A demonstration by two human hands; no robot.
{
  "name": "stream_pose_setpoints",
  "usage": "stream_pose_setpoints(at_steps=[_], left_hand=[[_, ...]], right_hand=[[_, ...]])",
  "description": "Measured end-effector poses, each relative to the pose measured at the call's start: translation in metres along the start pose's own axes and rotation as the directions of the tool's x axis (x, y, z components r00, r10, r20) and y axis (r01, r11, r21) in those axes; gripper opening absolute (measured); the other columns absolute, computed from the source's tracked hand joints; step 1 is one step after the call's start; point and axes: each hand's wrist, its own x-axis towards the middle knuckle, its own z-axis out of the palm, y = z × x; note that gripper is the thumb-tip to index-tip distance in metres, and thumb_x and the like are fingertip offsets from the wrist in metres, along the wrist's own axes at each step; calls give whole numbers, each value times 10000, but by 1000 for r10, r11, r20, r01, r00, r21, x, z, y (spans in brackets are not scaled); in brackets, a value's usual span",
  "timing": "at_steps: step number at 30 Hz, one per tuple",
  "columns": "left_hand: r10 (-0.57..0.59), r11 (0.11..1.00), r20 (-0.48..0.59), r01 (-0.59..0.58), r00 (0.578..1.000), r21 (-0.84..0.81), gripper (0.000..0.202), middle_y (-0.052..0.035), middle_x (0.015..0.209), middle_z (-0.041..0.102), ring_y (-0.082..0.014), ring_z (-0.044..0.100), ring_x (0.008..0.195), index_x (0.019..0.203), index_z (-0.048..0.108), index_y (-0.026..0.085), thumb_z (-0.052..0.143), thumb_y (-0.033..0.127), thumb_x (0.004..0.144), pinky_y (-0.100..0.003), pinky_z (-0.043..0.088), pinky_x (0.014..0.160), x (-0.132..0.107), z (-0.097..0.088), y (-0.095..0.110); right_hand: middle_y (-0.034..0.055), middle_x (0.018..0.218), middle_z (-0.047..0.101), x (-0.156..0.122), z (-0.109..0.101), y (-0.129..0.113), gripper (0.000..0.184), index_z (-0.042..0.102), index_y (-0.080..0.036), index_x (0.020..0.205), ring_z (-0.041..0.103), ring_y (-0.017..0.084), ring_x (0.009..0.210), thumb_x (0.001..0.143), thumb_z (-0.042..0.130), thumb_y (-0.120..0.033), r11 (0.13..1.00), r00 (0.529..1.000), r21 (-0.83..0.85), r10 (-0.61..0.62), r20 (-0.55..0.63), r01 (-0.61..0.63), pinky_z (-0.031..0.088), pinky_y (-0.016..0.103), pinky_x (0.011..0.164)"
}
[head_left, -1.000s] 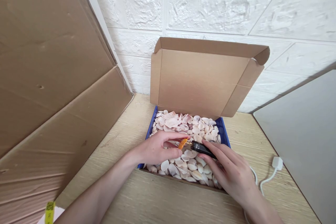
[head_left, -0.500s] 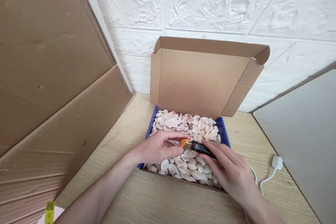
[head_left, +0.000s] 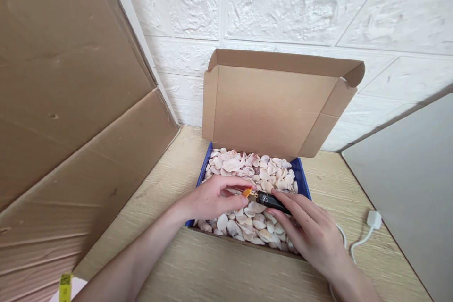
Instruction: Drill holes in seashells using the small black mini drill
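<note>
A shallow cardboard box with a blue outside (head_left: pixel 301 179) lies open on the wooden table, filled with several pale seashells (head_left: pixel 262 172). Its brown lid (head_left: pixel 272 104) stands upright at the back. Over the shells, my left hand (head_left: pixel 212 198) pinches a small orange shell (head_left: pixel 247 192) between thumb and fingers. From the right, my right hand (head_left: pixel 307 231) grips a black pen-like tool (head_left: pixel 271 199), and its tip touches the orange shell. A white cord runs from behind that hand.
Large cardboard sheets (head_left: pixel 71 118) lean against the wall on the left. A grey panel (head_left: pixel 410 184) stands on the right. A white cable with a plug (head_left: pixel 371 222) lies on the table to the right of the box. A white brick-pattern wall (head_left: pixel 293 9) is behind.
The orange shell has turned slightly in my left fingers and sits a little lower against the tool tip. Both hands stay in nearly the same place.
</note>
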Motion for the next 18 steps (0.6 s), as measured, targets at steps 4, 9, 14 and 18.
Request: stream_pose_setpoints(at_steps=[4,9,14,18], left_hand=[[-2,1000,6,1,1000,13,368,-110,1226,664,-219,652,1012,1199,643,139,605,241,848,-318,523,860,1,0,0],[-18,1000,0,18,1000,24,379,-92,1181,683,-194,660,915,1205,649,144,599,251,845,-293,522,801,0,-1,-1],[12,998,7,-13,1000,67,373,-64,1166,674,-183,641,888,1205,665,180,592,270,850,-261,508,754,0,-2,0],[42,995,15,-43,999,91,366,-57,1143,671,-187,622,924,1204,669,192,573,247,855,-245,492,758,0,-2,2]], right_hand=[[86,987,699,0,0,0,348,549,-155,1227,669,170,851,899,590,-263,1000,1000,-10,-7,4,7,544,271,711],[83,990,700,0,0,0,346,552,-160,1230,670,167,850,902,586,-265,1000,1000,0,-5,7,5,545,268,707],[81,988,703,0,0,0,332,562,-161,1214,675,169,848,902,586,-273,1000,1000,-5,-6,-3,6,549,270,705],[83,999,703,0,0,0,341,557,-165,1227,676,171,852,904,581,-273,1000,1000,-4,-3,5,3,552,272,706]])
